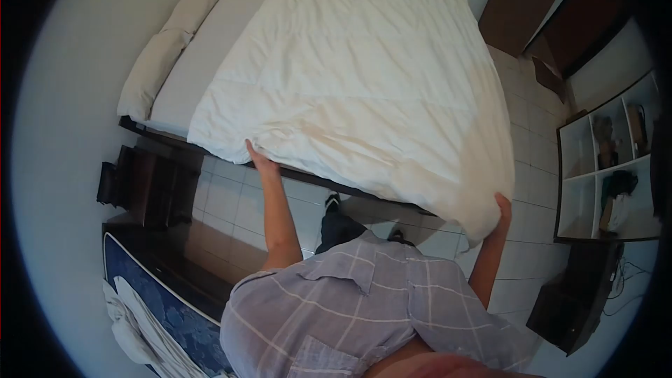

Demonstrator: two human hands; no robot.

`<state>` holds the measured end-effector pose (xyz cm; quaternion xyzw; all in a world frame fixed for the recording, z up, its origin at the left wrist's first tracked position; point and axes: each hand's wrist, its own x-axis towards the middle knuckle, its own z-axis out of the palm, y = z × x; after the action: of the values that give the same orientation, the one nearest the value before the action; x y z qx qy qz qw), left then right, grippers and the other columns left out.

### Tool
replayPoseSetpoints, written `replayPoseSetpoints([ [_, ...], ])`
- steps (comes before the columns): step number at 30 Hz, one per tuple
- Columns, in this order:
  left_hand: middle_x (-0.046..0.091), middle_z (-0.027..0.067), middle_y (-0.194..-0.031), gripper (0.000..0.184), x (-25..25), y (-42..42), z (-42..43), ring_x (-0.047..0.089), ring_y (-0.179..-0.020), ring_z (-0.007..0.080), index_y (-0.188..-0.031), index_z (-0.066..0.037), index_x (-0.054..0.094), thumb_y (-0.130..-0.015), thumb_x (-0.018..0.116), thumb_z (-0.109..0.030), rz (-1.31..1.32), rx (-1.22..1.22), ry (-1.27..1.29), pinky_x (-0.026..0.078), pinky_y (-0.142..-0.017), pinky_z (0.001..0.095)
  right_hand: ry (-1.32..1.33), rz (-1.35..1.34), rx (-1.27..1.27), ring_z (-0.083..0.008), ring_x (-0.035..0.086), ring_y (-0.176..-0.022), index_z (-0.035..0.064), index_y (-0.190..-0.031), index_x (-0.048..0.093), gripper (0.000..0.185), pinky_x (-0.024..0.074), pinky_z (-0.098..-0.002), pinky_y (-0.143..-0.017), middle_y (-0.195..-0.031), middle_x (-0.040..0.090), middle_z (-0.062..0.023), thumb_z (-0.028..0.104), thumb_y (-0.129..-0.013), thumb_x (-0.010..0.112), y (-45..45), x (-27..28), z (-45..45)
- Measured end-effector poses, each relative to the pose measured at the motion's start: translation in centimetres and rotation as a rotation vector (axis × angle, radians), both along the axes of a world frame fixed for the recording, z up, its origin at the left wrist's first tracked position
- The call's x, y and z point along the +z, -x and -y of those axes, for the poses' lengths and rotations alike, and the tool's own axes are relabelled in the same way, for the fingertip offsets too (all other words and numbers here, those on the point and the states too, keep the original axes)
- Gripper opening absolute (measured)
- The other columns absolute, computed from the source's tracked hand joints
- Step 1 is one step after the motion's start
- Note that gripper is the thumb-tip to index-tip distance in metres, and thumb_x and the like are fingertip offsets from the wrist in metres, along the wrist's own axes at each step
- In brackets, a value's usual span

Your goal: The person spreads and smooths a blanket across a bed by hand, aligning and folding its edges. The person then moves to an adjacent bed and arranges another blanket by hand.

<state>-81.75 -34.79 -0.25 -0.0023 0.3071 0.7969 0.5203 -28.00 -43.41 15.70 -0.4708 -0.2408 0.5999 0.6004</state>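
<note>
A white duvet (371, 56) lies wrinkled across most of the bed. At its near edge, left of centre, my left hand (262, 159) is closed on the fabric, thumb up and fingers partly hidden beneath it. Farther right, my right hand (502, 211) grips the duvet's near right corner, which hangs past the bed's side. Between the hands the edge runs along the dark bed frame (350, 190). Bare at the head end is a strip of pale sheet (203, 63), beside two pillows (150, 73) against the wall.
A dark nightstand (157, 185) stands left, and a blue mattress (161, 301) with white cloth is behind me on the left. On the right are an open shelf unit (595, 182), a dark cabinet (574, 301) with cables, and a brown panel (521, 3). The floor is tiled.
</note>
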Motion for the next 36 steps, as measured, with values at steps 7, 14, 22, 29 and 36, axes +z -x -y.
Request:
replayPoseSetpoints([
  [7, 0.053, 0.0122, -0.108, 0.057, -4.3, 20.4, -5.3, 0.054, -0.093, 0.0267, -0.109, -0.004, 0.047, -0.068, 0.065, -0.040, 0.048, -0.118, 0.482, 0.047, -0.077, 0.0381, 0.154, 0.163, -0.094, -0.0232, 0.056, -0.086, -0.0033, -0.115, 0.042, 0.053, 0.0468, -0.0307, -0.072, -0.101, 0.053, -0.0150, 0.015, -0.067, 0.057, 9.4, -3.2, -2.1],
  [14, 0.059, 0.0092, -0.093, 0.043, -5.1, 24.1, -1.8, 0.059, -0.077, 0.0200, -0.096, -0.006, 0.055, -0.067, 0.069, -0.033, -0.228, -0.082, 0.787, 0.051, -0.066, 0.0312, 0.218, 0.330, -0.377, -0.0222, 0.056, -0.078, -0.0036, -0.110, 0.047, 0.048, 0.0460, -0.0315, -0.069, -0.093, 0.056, -0.0122, 0.014, -0.065, 0.054, 11.1, -9.9, 0.0],
  [22, 0.056, 0.0114, -0.102, 0.046, -7.2, 27.0, -4.9, 0.055, -0.091, 0.0286, -0.107, -0.004, 0.050, -0.076, 0.058, -0.037, -0.113, -0.241, 0.606, 0.046, -0.077, 0.0433, 0.505, 0.373, 0.194, -0.0202, 0.056, -0.070, -0.0046, -0.102, 0.052, 0.041, 0.0452, -0.0308, -0.064, -0.086, 0.058, -0.0111, 0.018, -0.068, 0.050, 14.1, -11.5, -4.0],
  [29, 0.054, 0.0110, -0.105, 0.050, 5.8, 23.4, -8.8, 0.054, -0.094, 0.0245, -0.112, 0.000, 0.046, -0.076, 0.058, -0.034, -0.489, -0.227, 0.311, 0.044, -0.080, 0.0370, -0.031, 0.525, 0.150, -0.0158, 0.053, -0.082, -0.0029, -0.110, 0.048, 0.040, 0.0430, -0.0276, -0.071, -0.094, 0.056, -0.0098, 0.007, -0.071, 0.046, 27.1, -2.8, -11.2],
  [36, 0.053, 0.0117, -0.107, 0.047, 6.3, 20.2, -11.8, 0.054, -0.094, 0.0242, -0.111, 0.000, 0.046, -0.077, 0.057, -0.030, -0.644, -0.337, 0.143, 0.046, -0.078, 0.0370, -0.289, 0.409, 0.395, -0.0149, 0.053, -0.062, -0.0048, -0.099, 0.048, 0.028, 0.0433, -0.0279, -0.056, -0.075, 0.056, -0.0069, 0.008, -0.075, 0.051, 29.4, 16.3, -7.7],
])
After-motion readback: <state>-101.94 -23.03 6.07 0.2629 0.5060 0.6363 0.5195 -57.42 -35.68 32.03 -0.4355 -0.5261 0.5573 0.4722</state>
